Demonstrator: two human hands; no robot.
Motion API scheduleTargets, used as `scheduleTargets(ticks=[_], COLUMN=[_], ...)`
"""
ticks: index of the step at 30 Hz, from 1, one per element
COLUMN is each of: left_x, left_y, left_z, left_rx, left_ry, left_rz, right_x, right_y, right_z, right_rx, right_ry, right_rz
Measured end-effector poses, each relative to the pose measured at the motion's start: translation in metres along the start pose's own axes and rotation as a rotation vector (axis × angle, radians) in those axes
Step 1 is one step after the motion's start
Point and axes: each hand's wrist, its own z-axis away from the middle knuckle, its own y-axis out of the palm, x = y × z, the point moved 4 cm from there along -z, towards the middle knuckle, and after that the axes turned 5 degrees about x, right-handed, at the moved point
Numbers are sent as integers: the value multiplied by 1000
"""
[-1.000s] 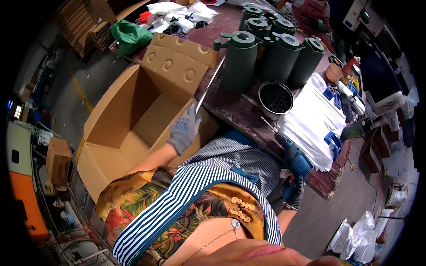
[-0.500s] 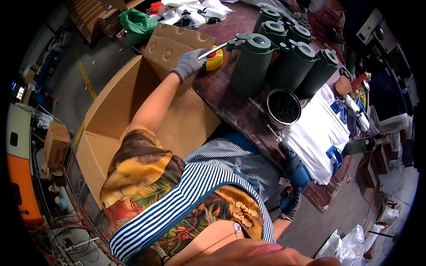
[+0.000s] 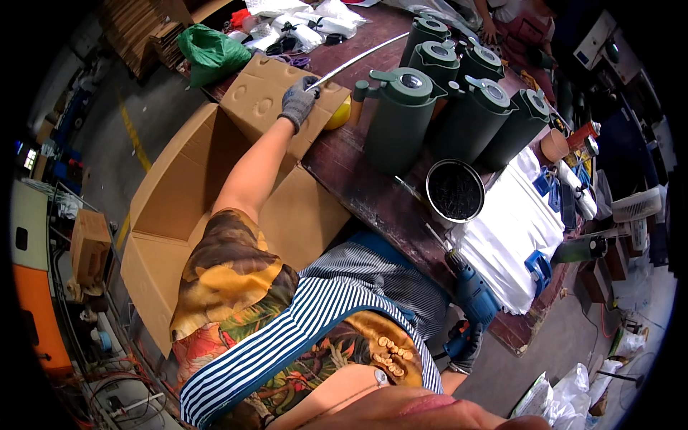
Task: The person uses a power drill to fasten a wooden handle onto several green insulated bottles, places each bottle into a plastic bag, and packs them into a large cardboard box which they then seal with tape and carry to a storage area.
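Note:
My left hand (image 3: pixel 297 100), in a grey glove, is closed round one end of a long thin whitish rod (image 3: pixel 358 60). The rod slants up to the right, behind the nearest dark green vacuum jug (image 3: pixel 398 125). Beneath that hand is the raised flap of an open cardboard box (image 3: pixel 251 89). A round yellow object (image 3: pixel 340 116) shows partly beside the flap. My right hand (image 3: pixel 467 350), also gloved, grips the handle of a blue power drill (image 3: pixel 476 292), whose bit points up over the table edge. A black-filled round tin (image 3: pixel 456 190) stands just beyond the bit.
Several more green jugs (image 3: pixel 473 115) crowd the dark red table (image 3: pixel 337 154). White sheeting (image 3: pixel 512 233) covers its right part, with a blue tape dispenser (image 3: pixel 537 272) on it. A green bag (image 3: pixel 213 54) lies at the far left. Another person's hand (image 3: pixel 490 30) shows at the far side.
My left hand has shifted slightly left over the box flap, and more of the rod's length shows. The yellow object is now more hidden. My right hand still holds the drill low.

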Motion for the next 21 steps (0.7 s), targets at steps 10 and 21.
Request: scheduleTargets(ticks=[10, 21], left_x=[-15, 18], left_y=[-23, 4], left_z=[29, -76], left_rx=[-22, -214], left_ry=[-217, -200], left_rz=[575, 554], right_x=[0, -4], right_y=[-5, -6], right_z=[2, -4], right_rx=[-41, 2], right_ry=[-16, 7], right_rz=[27, -48])
